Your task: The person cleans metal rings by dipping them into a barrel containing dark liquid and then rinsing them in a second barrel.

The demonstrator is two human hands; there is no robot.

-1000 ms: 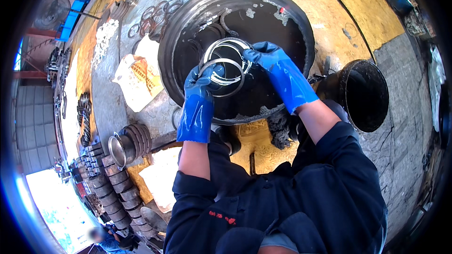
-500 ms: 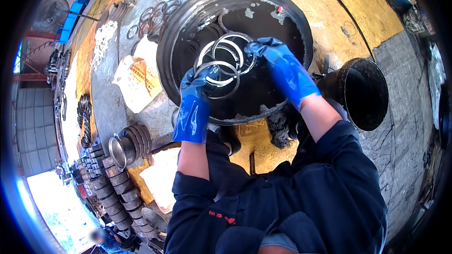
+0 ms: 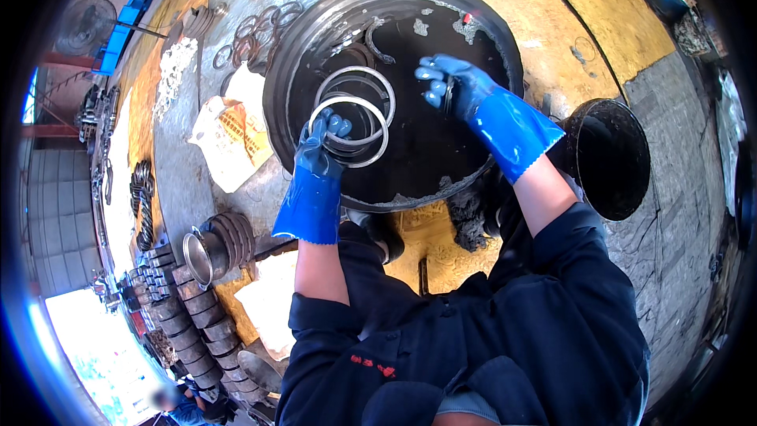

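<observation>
My left hand [image 3: 322, 146], in a blue rubber glove, is closed round the near edge of several metal rings. The front ring [image 3: 385, 128] is bright and pale; another ring [image 3: 392, 95] overlaps behind it, with darker rims showing inside. They are held over a big round black basin [image 3: 276, 79] of dark liquid. My right hand [image 3: 461, 87], gloved alike, hovers over the basin's right half, apart from the rings. Its fingers are bent and spread, with a dark gap between them and the palm. Another ring [image 3: 381, 54] lies partly sunk at the basin's far side.
A black bucket [image 3: 607, 158] stands right of the basin. To the left lie a printed white sack [image 3: 233, 142], dark loose rings [image 3: 252, 35] and stacked ring-shaped parts [image 3: 209, 252]. A fan [image 3: 85, 24] stands far left. Another person [image 3: 185, 406] is at the lower left.
My right hand has let go of the rings and moved right, away from them. My left hand has drawn slightly left with the rings, which now overlap more closely.
</observation>
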